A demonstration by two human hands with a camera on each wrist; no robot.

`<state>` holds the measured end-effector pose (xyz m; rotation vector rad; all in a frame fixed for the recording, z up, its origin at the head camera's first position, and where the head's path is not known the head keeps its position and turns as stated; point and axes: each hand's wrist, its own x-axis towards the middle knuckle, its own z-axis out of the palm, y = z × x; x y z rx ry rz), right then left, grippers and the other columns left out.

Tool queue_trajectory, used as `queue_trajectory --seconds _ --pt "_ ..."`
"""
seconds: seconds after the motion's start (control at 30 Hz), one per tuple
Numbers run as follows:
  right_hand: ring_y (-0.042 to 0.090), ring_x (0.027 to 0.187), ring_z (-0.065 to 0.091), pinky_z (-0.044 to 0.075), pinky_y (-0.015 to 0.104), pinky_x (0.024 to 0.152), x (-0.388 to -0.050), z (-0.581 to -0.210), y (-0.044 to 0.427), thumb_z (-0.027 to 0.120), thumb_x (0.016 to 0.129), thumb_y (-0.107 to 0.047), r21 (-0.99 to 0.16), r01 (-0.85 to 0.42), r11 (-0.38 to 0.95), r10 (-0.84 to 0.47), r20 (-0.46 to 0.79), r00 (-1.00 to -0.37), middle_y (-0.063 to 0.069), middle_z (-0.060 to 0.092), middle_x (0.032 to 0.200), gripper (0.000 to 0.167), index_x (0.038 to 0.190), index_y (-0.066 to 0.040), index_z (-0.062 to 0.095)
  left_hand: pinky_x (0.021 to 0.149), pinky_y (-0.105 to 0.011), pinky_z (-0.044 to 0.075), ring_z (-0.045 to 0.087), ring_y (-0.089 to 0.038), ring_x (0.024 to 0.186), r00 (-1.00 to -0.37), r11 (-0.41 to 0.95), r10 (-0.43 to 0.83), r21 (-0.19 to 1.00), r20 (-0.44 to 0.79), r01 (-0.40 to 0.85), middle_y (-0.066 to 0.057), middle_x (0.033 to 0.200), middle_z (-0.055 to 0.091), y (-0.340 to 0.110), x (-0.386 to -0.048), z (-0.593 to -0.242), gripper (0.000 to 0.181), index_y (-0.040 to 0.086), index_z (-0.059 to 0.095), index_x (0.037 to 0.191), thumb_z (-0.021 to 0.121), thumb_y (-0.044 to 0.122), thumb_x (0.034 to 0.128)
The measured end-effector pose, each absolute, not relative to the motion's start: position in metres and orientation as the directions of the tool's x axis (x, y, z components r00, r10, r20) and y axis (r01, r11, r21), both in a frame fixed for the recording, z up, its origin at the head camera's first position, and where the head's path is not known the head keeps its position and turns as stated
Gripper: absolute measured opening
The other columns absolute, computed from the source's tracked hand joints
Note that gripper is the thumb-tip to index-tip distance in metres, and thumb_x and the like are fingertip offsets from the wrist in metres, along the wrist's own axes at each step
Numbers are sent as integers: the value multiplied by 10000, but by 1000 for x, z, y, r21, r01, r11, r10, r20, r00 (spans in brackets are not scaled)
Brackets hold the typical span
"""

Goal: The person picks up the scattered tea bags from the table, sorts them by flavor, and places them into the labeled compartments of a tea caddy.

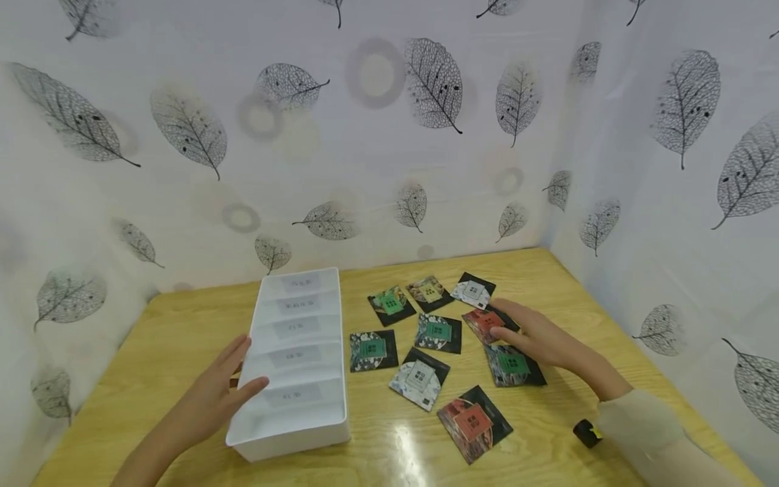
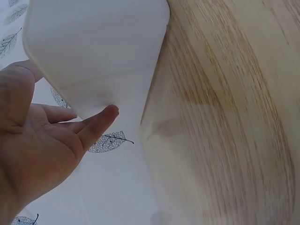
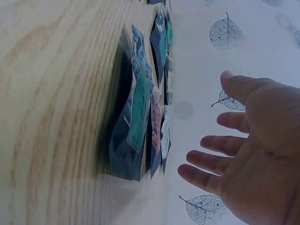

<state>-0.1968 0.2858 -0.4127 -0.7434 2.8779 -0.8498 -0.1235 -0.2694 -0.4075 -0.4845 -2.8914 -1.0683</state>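
Observation:
A long white box (image 1: pixel 286 419) with several labelled compartments stands on the table. At its left side is my left hand (image 1: pixel 209 385), thumb over the rim, with loosely extended fingers (image 2: pixel 96 124) by the outer wall. To the box's right lie several flat dark sachets with patterned faces and coloured labels. My right hand (image 1: pixel 538 335) hovers over the right-hand ones, fingers apart and holding nothing. Nearest to it are a red-labelled sachet (image 1: pixel 481 321) and a green-labelled sachet (image 1: pixel 514 365). A white-labelled sachet (image 1: pixel 473 291) lies just beyond its fingertips.
Another red-labelled sachet (image 1: pixel 475 423) lies nearest the front. A small black object (image 1: pixel 587 433) with a yellow mark sits by the right sleeve (image 1: pixel 642 419). Leaf-printed sheeting (image 1: pixel 377 155) encloses the wooden table (image 1: pixel 158 338) at the back and sides.

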Motion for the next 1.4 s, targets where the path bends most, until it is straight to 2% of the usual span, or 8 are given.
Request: queue_trajectory --seconds 0.3,0.47,0.87,1.23,1.4 --pt "532 1416 370 357 675 1083 -216 -418 282 564 1083 -328 -509 -426 748 -455 75 -887 349 373 1556 646 1549 75 368 935 -548 530 402 -533 1385 -953 731 288 622 92 280 -391 1609 194 -270 -126 -401 906 -173 217 1555 707 350 1001" --pt "524 1410 386 354 672 1088 -227 -421 278 562 1086 -311 -494 -441 749 -467 77 -881 334 396 1550 628 1546 76 378 952 -560 518 363 -529 1414 -957 722 281 641 70 259 -383 1616 186 -271 -127 -400 910 -147 211 1572 707 357 999" --pt "519 1351 461 403 654 1054 -243 -427 270 589 1076 -232 -474 -479 738 -507 78 -859 341 463 1491 574 1500 118 424 972 -528 507 432 -536 1372 -951 694 307 674 38 252 -391 1617 170 -276 -125 -404 916 -102 182 1600 721 316 990" --pt "476 1347 491 405 636 1068 -271 -426 248 594 1068 -199 -466 -481 743 -523 44 -851 297 461 1519 565 1527 78 415 987 -514 502 423 -490 1400 -955 704 296 668 32 241 -353 1618 238 -274 -126 -404 926 -97 201 1599 729 345 979" --pt "486 1344 486 412 629 1062 -284 -423 238 602 1065 -197 -477 -466 746 -525 9 -851 310 458 1511 578 1525 92 405 970 -488 519 514 -435 1342 -955 706 295 663 41 247 -330 1607 294 -271 -126 -404 929 -96 220 1596 738 355 970"
